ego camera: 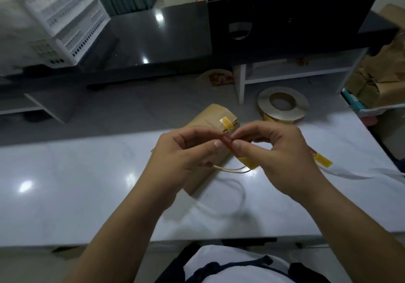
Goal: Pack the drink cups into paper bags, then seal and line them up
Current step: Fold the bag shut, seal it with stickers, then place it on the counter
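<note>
Head view: left hand (186, 151) and right hand (282, 151) pinch a seal sticker (247, 162) over the paper bag (210, 116), already sealed once; lining up remains.

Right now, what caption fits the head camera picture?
Left hand and right hand pinch a yellow sticker strip over a paper bag on the counter.

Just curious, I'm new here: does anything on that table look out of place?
Slightly. The paper bag lies on its side, not upright, and a stray yellow sticker lies on the table beside the right hand. Nothing looks spilled or torn.
</note>
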